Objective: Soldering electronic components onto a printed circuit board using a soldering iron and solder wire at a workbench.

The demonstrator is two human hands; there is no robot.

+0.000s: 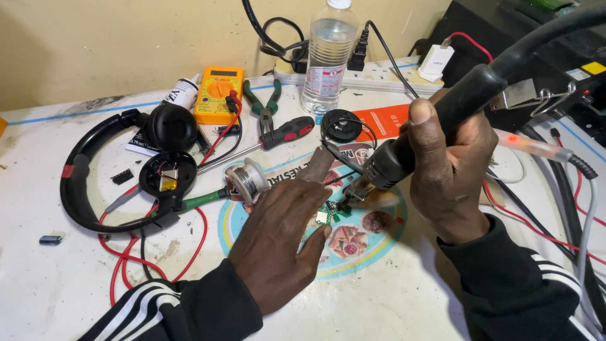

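Black headphones, left of circuit board, one earcup opened. Right hand clamped on hot-air handpiece, nozzle just above board. Left hand, fingers spread, pinning small green circuit board: probably light, fragile; hold by edges.

Both arms wear black sleeves with white stripes running along them, bare at the hands.

Bright, even light falls from above and slightly front — the white surface glares pale at lower centre. Soft shadows sit under both hands. Focus stays sharp mid-frame; the edges bow and soften slightly.
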